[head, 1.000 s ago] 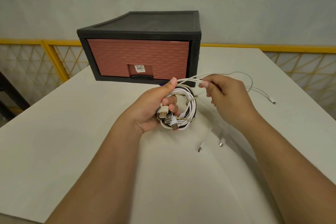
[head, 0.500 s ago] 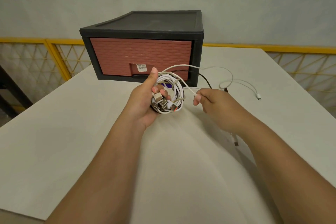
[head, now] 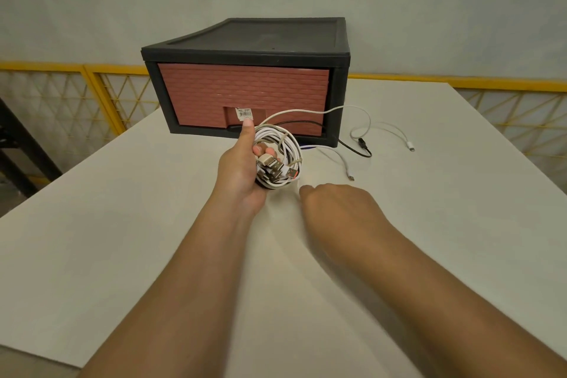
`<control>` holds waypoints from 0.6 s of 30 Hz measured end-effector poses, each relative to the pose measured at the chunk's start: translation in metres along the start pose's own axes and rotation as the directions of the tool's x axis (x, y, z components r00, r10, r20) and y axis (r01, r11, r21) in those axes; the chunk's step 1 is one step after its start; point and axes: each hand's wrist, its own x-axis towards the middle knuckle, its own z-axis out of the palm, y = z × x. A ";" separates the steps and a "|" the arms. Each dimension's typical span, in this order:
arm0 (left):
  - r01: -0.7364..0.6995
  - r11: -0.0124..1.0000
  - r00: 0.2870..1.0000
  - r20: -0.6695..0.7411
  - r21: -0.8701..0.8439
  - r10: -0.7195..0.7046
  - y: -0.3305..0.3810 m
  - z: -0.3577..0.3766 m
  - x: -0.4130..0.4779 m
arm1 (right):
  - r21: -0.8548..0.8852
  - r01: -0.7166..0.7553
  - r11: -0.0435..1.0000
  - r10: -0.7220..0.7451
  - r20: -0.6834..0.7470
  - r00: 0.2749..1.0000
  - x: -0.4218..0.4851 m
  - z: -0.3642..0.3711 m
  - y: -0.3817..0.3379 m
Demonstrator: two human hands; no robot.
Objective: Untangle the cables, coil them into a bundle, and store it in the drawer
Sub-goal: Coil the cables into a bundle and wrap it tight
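Note:
My left hand (head: 242,169) grips a coiled bundle of white and black cables (head: 280,159), thumb up, with several USB plugs sticking out at its front. It holds the bundle just in front of the drawer (head: 245,92), whose reddish-brown front is shut inside a black frame. My right hand (head: 334,202) is just below and right of the bundle, fingers curled, pinching a white strand that runs down from the coil. Loose ends trail right over the table: a white plug end (head: 350,176), a black cable (head: 365,149) and a white cable (head: 410,149).
The white table (head: 122,239) carries everything; its edges lie left, right and near. Yellow mesh railings (head: 76,95) stand beyond the table on both sides. A plain grey wall is behind the drawer unit.
My right hand has dropped from beside the bundle to just under it, pulling the strand round. The left hand has shifted the bundle slightly towards the drawer. The loose ends slid closer.

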 end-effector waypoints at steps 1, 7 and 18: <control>0.000 1.000 1.000 -0.005 -0.010 -0.001 0.000 -0.001 0.001 | -0.012 0.023 1.000 -0.024 -0.018 1.000 -0.001 -0.001 -0.003; -0.009 1.000 0.999 -0.049 -0.023 0.008 -0.002 0.000 0.004 | -0.015 0.120 0.993 -0.121 -0.077 0.990 -0.006 -0.002 -0.016; -0.067 0.979 0.994 -0.076 0.195 0.083 -0.010 0.004 0.003 | 0.040 0.198 0.979 -0.174 -0.331 0.927 0.003 0.006 -0.018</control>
